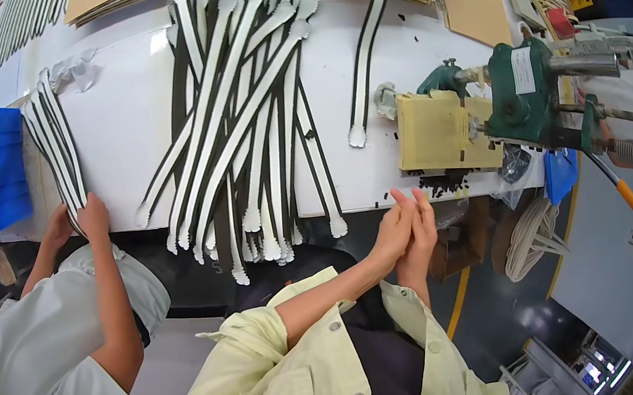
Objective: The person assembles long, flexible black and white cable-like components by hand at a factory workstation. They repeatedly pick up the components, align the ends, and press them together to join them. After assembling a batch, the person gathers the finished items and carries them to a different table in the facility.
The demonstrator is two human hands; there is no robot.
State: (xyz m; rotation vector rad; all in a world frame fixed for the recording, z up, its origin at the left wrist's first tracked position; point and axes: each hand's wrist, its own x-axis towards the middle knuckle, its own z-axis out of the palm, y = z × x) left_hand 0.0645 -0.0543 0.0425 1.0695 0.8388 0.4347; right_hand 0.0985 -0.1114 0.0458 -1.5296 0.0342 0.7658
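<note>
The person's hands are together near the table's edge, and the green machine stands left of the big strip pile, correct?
No: the head view shows the green machine right of the big strip pile. The left hand and right hand are indeed together near the edge of the table.

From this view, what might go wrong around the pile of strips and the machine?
- The black-and-white strips lie crossed in a loose pile, with ends hanging over the front edge of the white table; a bump might drag some off.
- Small dark bits lie scattered near that edge, so a sleeve could brush them down.
- The orange handle of the green machine juts out at the right and could be knocked in passing.
</note>
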